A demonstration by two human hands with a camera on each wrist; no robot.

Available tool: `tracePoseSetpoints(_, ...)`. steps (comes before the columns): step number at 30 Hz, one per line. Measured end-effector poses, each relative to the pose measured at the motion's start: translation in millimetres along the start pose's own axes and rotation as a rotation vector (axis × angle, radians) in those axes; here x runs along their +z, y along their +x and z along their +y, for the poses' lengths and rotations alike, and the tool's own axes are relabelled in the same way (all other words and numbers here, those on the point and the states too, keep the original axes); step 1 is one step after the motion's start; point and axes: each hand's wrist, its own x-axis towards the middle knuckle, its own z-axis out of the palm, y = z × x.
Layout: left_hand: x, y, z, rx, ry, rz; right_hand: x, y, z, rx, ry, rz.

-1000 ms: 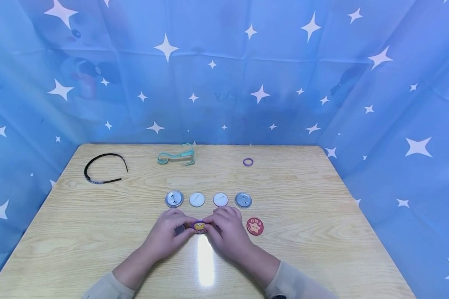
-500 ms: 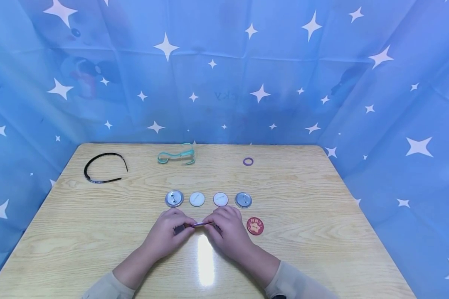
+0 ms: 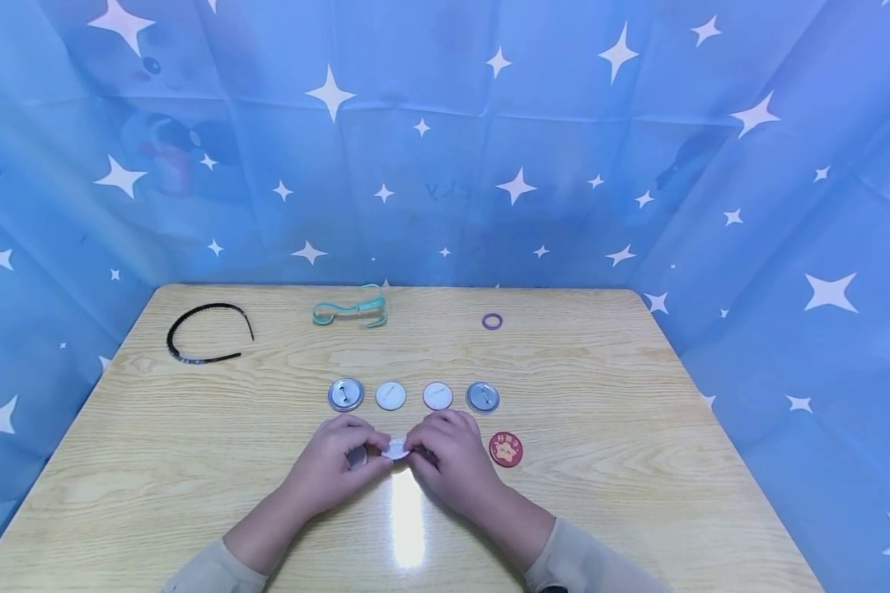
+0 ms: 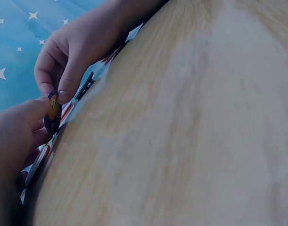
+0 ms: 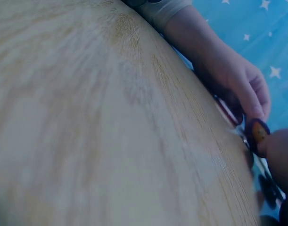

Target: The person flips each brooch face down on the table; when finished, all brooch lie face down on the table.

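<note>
A small round pin badge (image 3: 396, 450) is held between both hands, its pale back turned up toward the head view. Its purple front with a yellow-orange picture shows in the left wrist view as a badge face (image 4: 53, 113). My left hand (image 3: 335, 463) pinches its left edge between thumb and fingers. On the opposite edge, my right hand (image 3: 454, 463) pinches it the same way. Another grey-backed badge (image 3: 357, 456) lies partly hidden beneath the left hand. To the right of the right hand is a red badge (image 3: 506, 449) with a star, face up.
Beyond the hands, a row of badges lies back up, from a silver badge (image 3: 345, 394) to a grey badge (image 3: 482, 397). Farther back are a black headband (image 3: 185, 321), a teal hook-shaped item (image 3: 352, 309) and a purple ring (image 3: 492, 321) on the wooden table (image 3: 601, 494).
The held badge has flipped over: its picture faced the head view, then it stood edge-on, and now its pale back shows. Both hands stay in nearly the same place.
</note>
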Motion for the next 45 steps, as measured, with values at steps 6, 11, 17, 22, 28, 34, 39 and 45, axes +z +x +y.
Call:
tracePoseSetpoints(6, 0.1, 0.1, 0.4, -0.021, 0.017, -0.02, 0.6, -1.2, 0.6, -0.024, 0.013, 0.002)
tracePoseSetpoints(11, -0.6, 0.1, 0.5, -0.03, 0.031, -0.035, 1.4, -2.1, 1.4, -0.048, 0.015, -0.016)
tracePoseSetpoints(17, 0.2, 1.2, -0.8, -0.001, 0.051, -0.038, 1.5, -2.5, 2.2, -0.037, 0.001, -0.057)
tracePoseSetpoints(22, 1.7, 2.5, -0.7, 0.004, 0.06, -0.047, -0.8, -2.9, 1.9, -0.002, 0.005, -0.092)
tracePoseSetpoints(28, 1.9, 1.9, -2.1, 0.013, 0.059, -0.044, -2.5, -2.3, 2.4, -0.039, -0.014, -0.065)
tracePoseSetpoints(34, -0.6, 1.2, -2.1, 0.019, 0.042, -0.033, -14.0, -2.9, 5.1, 0.004, -0.045, -0.093)
tracePoseSetpoints(39, -1.2, 2.1, 0.8, 0.039, 0.044, -0.02, -30.4, -12.5, 17.1, 0.047, -0.066, -0.075)
tracePoseSetpoints(45, -2.4, 2.4, 2.5, 0.043, 0.049, -0.02, -44.9, -27.7, 33.5, 0.096, -0.063, -0.031)
